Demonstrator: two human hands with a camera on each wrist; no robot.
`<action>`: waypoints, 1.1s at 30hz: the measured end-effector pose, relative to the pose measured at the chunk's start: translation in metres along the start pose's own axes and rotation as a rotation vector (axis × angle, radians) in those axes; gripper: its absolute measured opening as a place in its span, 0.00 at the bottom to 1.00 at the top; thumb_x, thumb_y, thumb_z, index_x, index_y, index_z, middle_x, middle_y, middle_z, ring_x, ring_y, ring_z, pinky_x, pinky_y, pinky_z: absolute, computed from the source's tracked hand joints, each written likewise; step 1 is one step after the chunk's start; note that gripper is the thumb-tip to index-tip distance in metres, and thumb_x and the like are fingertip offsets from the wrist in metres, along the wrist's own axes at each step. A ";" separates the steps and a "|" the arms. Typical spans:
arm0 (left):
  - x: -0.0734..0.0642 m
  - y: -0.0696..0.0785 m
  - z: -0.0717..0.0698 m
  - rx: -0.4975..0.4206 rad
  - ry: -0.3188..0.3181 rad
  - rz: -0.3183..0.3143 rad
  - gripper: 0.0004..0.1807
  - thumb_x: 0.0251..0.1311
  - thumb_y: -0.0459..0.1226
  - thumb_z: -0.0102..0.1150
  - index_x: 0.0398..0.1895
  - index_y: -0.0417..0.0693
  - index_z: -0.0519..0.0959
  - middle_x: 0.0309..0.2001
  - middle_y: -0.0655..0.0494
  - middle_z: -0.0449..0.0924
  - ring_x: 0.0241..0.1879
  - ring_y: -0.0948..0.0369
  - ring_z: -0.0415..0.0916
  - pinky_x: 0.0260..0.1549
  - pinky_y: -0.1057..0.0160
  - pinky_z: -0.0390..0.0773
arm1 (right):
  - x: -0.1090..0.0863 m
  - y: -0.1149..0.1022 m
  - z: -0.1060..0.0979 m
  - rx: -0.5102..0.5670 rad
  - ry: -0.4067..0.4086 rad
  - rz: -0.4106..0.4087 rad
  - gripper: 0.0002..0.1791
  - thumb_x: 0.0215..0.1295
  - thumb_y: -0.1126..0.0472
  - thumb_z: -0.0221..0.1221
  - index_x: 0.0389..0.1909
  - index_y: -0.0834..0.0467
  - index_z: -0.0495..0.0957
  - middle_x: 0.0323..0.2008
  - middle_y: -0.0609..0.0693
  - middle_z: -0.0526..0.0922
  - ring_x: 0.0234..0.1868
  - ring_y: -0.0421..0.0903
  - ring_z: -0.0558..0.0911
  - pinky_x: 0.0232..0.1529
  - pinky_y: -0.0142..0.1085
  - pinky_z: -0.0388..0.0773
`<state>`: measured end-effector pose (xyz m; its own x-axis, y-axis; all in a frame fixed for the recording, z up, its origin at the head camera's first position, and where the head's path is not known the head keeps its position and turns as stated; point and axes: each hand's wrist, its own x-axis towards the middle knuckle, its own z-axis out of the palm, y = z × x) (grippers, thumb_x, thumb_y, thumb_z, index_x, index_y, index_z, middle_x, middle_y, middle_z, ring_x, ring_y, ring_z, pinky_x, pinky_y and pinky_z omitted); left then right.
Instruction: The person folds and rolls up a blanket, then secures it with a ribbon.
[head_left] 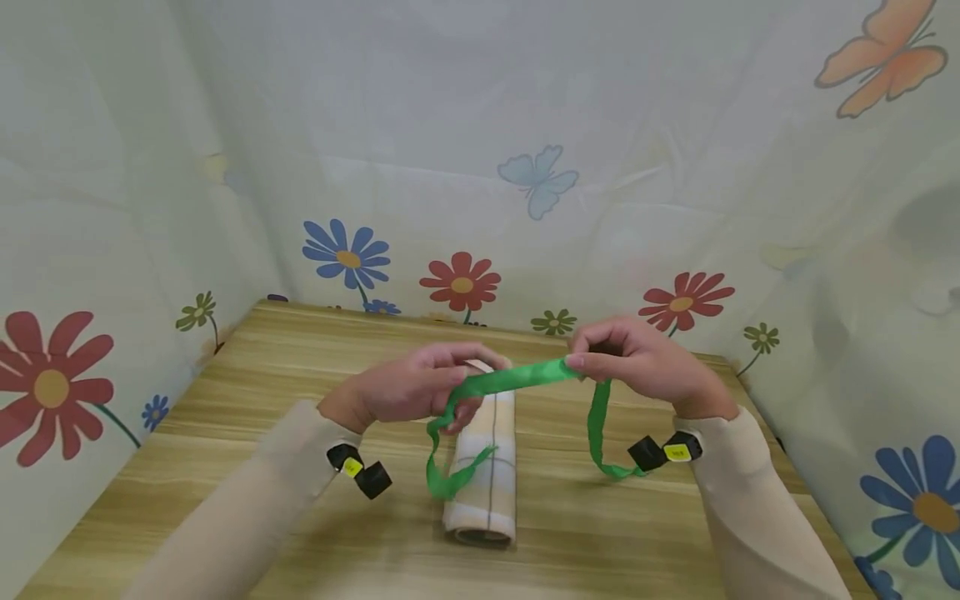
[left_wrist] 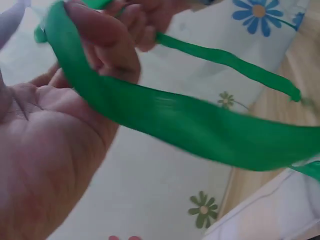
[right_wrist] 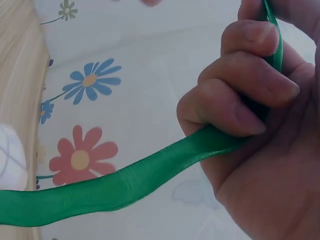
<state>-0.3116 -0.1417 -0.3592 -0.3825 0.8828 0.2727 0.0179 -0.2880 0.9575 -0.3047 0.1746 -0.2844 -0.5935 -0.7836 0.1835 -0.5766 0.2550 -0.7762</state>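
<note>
A green ribbon (head_left: 517,379) runs in a nearly straight stretch between the two hands, above the table. My left hand (head_left: 408,387) holds it by the thumb, with the other fingers spread apart; one loose end hangs down below. Curled fingers of my right hand (right_wrist: 250,95) grip the ribbon (right_wrist: 115,190), which passes through the palm and up to the fingertips. Its other tail dangles below that hand in the head view. Under the ribbon lies a rolled checked cloth (head_left: 480,508), lengthwise, its upper part partly covered by the left hand.
The wood-grain table (head_left: 315,367) carries the roll at its middle. Around it hangs a pale curtain (head_left: 420,108) printed with flowers and butterflies. A small black camera (head_left: 372,480) is strapped to the left wrist, another (head_left: 647,453) to the right.
</note>
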 end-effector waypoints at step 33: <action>0.008 -0.022 -0.003 -0.032 0.213 0.160 0.13 0.75 0.48 0.55 0.33 0.52 0.77 0.25 0.59 0.64 0.25 0.61 0.60 0.30 0.65 0.65 | 0.009 0.015 -0.016 0.066 -0.040 -0.008 0.16 0.76 0.68 0.53 0.23 0.60 0.72 0.21 0.50 0.62 0.24 0.53 0.64 0.28 0.42 0.65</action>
<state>-0.3179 -0.1294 -0.3779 -0.5628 0.7280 0.3914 0.0662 -0.4324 0.8993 -0.3275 0.1806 -0.2851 -0.5656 -0.8077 0.1667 -0.5424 0.2121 -0.8129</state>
